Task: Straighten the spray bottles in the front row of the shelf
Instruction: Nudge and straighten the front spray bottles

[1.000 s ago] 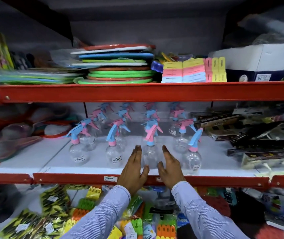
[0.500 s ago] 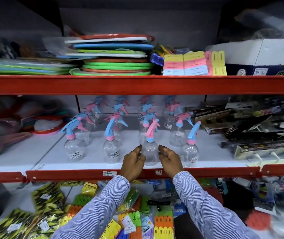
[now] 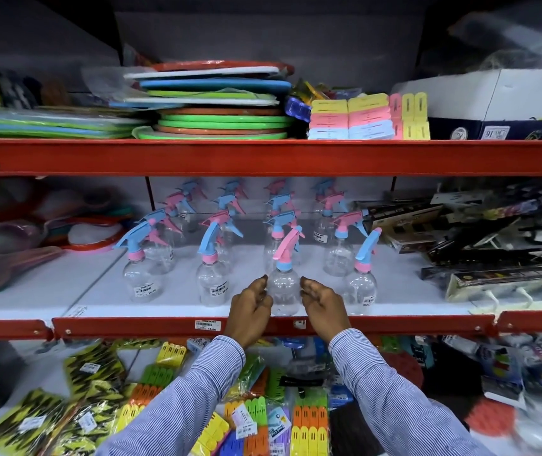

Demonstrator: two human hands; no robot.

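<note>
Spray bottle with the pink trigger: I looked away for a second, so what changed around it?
Both hands drew back toward the shelf edge and curled: the left hand and right hand now cup the pink-trigger bottle; contact is unclear. That bottle and its blue-trigger neighbours stayed put.

Bare shelf (image 3: 177, 296) gaps between front bottles; second-row bottles (image 3: 338, 248) block behind

"16" (upside down) on the dark box (image 3: 493, 132)
</note>
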